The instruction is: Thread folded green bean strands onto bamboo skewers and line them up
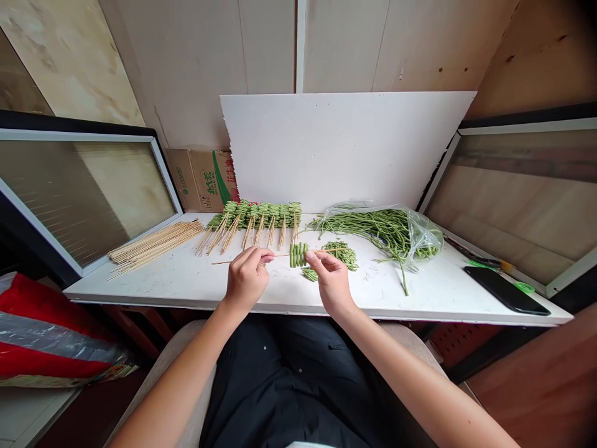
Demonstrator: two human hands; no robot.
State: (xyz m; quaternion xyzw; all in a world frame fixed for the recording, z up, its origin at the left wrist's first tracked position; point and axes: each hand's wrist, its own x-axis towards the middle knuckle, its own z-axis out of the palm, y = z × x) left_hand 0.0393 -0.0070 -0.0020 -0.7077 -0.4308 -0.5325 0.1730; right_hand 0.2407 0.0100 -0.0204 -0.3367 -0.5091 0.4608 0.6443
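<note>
My left hand (247, 277) pinches a thin bamboo skewer (280, 255) that lies level above the white table (186, 280). Several short green bean pieces (298, 254) are threaded side by side on the skewer. My right hand (331, 280) is closed at the right end of that row, its fingertips pinched on the skewer's tip or a bean piece. Just behind my right hand lies a small heap of cut bean pieces (342, 254).
Finished bean skewers (256, 219) lie in a row at the back. Bare skewers (156, 244) are piled at the left. A plastic bag of long beans (387, 229) sits at the right. A black phone (506, 289) lies near the right edge. A cardboard box (203, 179) stands behind.
</note>
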